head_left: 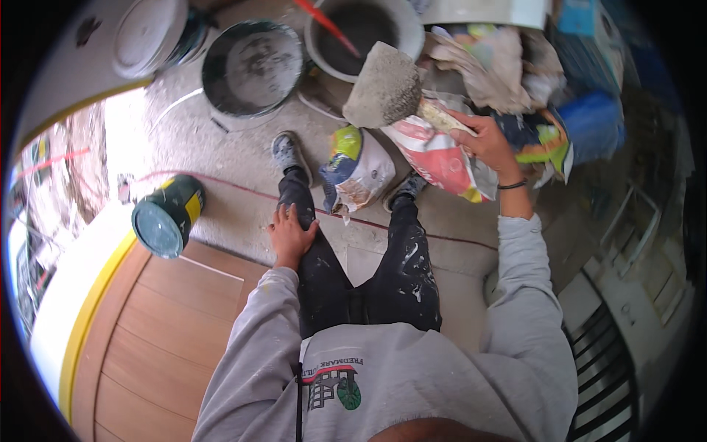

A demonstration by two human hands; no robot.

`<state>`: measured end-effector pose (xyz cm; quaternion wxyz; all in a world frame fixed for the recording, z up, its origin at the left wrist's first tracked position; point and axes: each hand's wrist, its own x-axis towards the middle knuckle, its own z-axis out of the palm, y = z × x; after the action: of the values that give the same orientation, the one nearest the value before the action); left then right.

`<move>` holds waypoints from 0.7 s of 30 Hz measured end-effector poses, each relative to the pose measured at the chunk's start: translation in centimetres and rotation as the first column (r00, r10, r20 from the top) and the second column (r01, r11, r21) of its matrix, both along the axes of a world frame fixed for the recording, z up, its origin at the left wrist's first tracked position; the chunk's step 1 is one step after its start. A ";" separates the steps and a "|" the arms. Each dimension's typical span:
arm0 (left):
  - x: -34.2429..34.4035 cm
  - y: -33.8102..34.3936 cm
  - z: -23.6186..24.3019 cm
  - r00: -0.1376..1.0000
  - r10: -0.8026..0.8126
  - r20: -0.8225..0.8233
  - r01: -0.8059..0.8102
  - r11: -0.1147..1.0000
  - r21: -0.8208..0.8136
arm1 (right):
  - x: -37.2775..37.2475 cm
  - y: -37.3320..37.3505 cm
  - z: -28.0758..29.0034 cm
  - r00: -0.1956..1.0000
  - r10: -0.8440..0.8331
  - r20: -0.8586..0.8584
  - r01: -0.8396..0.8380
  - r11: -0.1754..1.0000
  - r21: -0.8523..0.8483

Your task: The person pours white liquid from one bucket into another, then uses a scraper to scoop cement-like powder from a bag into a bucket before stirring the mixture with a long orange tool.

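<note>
My right hand (482, 144) is closed around the pale handle of a trowel (383, 85). Its broad end is covered in grey, rough material, and I cannot tell where blade ends and material begins. Below the trowel lies an opened red and white bag (438, 162), close under my right hand. My left hand (291, 232) rests with spread fingers on my left knee, holding nothing. Between my shoes stands a smaller crumpled bag (361, 169), white, blue and yellow-green. Just beyond the trowel is a pale round tub (412, 37) with dark contents and a red stick (328, 28) in it.
A dark bucket (210, 88) with grey residue stands far left of centre, beside a white-lidded bucket (147, 37). A green bucket (158, 228) sits near a brown wooden panel (162, 317). A red cord (243, 189) crosses the floor. Crumpled paper bags (493, 70) crowd the far right.
</note>
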<state>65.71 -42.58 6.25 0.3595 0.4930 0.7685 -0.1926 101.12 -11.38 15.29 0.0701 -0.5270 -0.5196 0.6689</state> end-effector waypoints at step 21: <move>-7.5 1.0 0.2 0.973 0.207 0.097 -0.203 0.978 -0.048 | -41.0 4.0 -21.4 0.796 0.203 0.570 -0.238 0.971 -0.014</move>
<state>58.18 -41.54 6.42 0.4256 0.4131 0.7922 -0.1435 60.13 -7.39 -6.11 -0.1505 -0.6356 -0.5938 0.4699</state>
